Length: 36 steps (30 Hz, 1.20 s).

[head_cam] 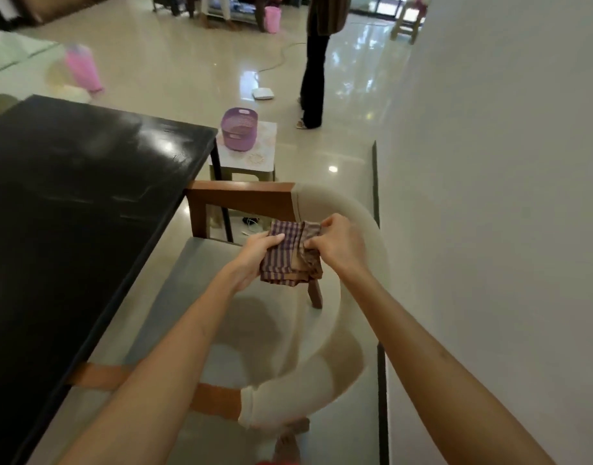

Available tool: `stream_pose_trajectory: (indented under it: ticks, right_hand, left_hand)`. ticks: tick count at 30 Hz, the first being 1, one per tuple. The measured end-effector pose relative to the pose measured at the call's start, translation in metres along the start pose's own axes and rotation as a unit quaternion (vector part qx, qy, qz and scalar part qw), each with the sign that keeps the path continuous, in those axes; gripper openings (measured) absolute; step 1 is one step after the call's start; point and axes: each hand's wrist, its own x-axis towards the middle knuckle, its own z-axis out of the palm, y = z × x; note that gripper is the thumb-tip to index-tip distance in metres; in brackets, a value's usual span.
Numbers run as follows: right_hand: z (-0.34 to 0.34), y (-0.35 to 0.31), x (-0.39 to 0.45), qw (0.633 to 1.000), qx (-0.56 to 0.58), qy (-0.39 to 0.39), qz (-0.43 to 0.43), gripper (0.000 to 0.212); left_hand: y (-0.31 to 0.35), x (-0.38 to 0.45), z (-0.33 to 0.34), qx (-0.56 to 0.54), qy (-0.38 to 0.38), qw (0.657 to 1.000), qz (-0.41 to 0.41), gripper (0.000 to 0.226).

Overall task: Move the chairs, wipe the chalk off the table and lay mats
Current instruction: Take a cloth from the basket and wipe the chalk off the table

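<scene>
Head view: the black rectangular table (70,203) fills the left side, its glossy top carrying faint pale chalk smears (127,196). Just right of the table stands a cream upholstered chair with brown wooden arms (348,330), its curved back toward the white wall (489,196). Beyond the table's far corner, a small patterned plastic stool (254,156) carries a round purple slotted basket (238,129). A standing person in dark trousers (312,78) is farther back on the glossy floor. Over the chair seat, both hands hold a folded purple-and-tan checked cloth (290,255). The left hand (254,260) grips the cloth's left edge, thumb on top. The right hand (338,245) pinches the cloth's upper right folds.
</scene>
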Motion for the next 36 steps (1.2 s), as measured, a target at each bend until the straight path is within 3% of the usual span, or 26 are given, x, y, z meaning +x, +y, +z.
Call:
stream_pose_trajectory:
  ticks: [4,9,12,15,20,29,36]
  right_hand:
    - [0.018,-0.005,0.05,0.979,0.138,-0.14,0.054,0.055]
    - [0.051,-0.015,0.119,0.906,0.209,-0.348,0.121,0.025]
    - [0.068,-0.021,0.159,0.855,0.223,-0.445,0.148,0.027]
    - [0.079,-0.027,0.195,0.811,0.239,-0.509,0.159,0.026]
    - [0.084,-0.037,0.241,0.793,0.206,-0.555,0.148,0.026]
    - [0.085,-0.052,0.301,0.815,0.147,-0.559,0.034,0.019]
    - [0.088,-0.079,0.393,0.786,0.032,-0.614,-0.062,0.022]
  left_hand:
    - [0.008,0.022,-0.017,-0.041,0.023,0.999,-0.006,0.029]
    - [0.011,0.056,-0.037,-0.048,0.068,0.996,-0.017,0.045]
    - [0.014,0.076,-0.042,-0.075,0.127,0.989,-0.02,0.054]
    - [0.021,0.094,-0.038,-0.088,0.181,0.979,-0.02,0.05]
    - [0.04,0.119,-0.02,-0.096,0.265,0.958,-0.049,0.041]
    - [0.063,0.163,-0.004,-0.178,0.356,0.917,-0.03,0.023]
    - [0.097,0.224,-0.004,-0.178,0.358,0.916,-0.039,0.04]
